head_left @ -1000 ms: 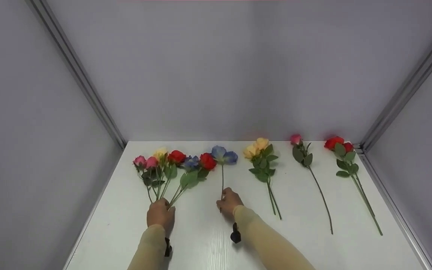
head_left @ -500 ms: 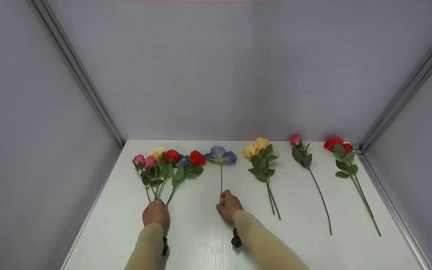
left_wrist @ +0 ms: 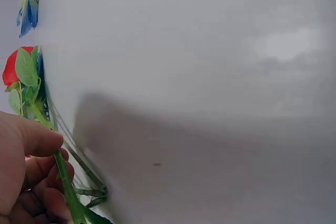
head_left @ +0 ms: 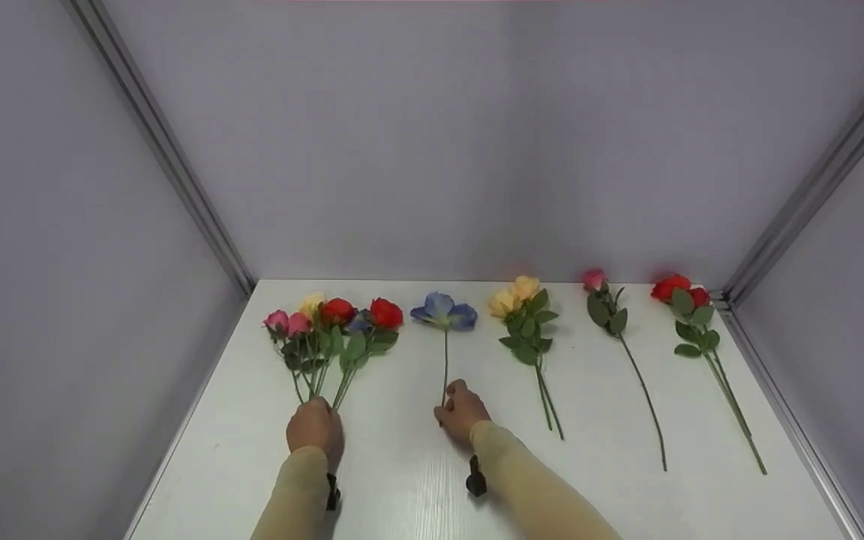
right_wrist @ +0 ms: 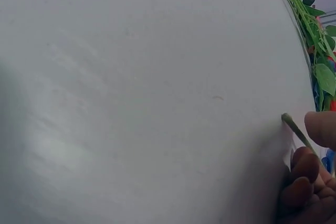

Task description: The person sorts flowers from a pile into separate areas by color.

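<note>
My left hand (head_left: 314, 426) pinches the thick green stem of a red rose (head_left: 386, 313) between thumb and fingers, as the left wrist view shows. Fanned out above that hand lie two pink roses (head_left: 287, 323), a yellow flower (head_left: 312, 303), another red rose (head_left: 338, 310) and a partly hidden blue flower (head_left: 360, 322). Several of their stems run together at the hand; how many it grips is hidden. Near the table's middle my right hand (head_left: 463, 411) pinches the thin stem of a blue flower (head_left: 443, 311) close to its lower end (right_wrist: 286, 117).
To the right lie two yellow roses (head_left: 514, 296), a single pink rose (head_left: 595, 280) and two red roses (head_left: 672, 288), stems toward me. The white table (head_left: 387, 480) meets grey walls (head_left: 402, 150) at the back and sides.
The red rose in my left hand has swung left toward the other flowers, partly covering the blue flower beside it. My right hand stays at its stem; the right blue flower's petals spread wider leftward.
</note>
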`<state>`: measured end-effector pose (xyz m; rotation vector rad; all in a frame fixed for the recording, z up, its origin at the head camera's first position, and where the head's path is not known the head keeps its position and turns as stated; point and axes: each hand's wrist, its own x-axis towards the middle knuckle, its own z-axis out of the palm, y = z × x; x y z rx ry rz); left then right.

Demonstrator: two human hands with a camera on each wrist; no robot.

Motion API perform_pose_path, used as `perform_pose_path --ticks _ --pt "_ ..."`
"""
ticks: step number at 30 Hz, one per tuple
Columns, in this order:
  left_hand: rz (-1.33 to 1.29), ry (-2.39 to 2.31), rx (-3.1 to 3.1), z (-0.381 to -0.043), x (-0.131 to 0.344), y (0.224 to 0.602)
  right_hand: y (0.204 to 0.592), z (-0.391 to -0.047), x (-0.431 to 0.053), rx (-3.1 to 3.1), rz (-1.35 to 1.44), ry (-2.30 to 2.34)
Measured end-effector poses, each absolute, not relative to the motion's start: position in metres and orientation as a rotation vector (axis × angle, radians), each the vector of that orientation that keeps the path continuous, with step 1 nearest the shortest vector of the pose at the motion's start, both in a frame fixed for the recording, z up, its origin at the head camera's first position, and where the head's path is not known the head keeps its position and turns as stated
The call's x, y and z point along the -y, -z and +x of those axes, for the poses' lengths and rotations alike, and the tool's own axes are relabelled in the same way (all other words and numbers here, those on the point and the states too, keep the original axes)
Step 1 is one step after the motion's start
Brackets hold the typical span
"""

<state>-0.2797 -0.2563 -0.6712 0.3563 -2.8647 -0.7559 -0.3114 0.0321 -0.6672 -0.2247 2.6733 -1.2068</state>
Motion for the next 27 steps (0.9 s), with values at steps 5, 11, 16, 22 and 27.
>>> perform_pose_path --ticks 5,11,16,22,27 --pt "0.393 0.915 2.850 -0.277 0.253 0.663 0.669 -0.312 -0.034 -2.643 -0.222 1.241" --pt "0.398 1.161 2.866 -0.272 0.248 0.647 0.672 -0.313 -0.036 -2.626 -0.203 1.276" --pt "0.330 1.356 2.846 -0.273 0.240 0.643 0.672 -0.311 -0.039 -2.615 -0.197 1.305" --pt "0.302 1.534 2.833 -0.270 0.229 0.648 0.670 -0.302 -0.042 -2.600 -0.234 1.335" --pt "0.301 1.775 2.770 -0.271 0.218 0.648 0.661 -0.297 -0.042 -2.594 -0.327 1.357"
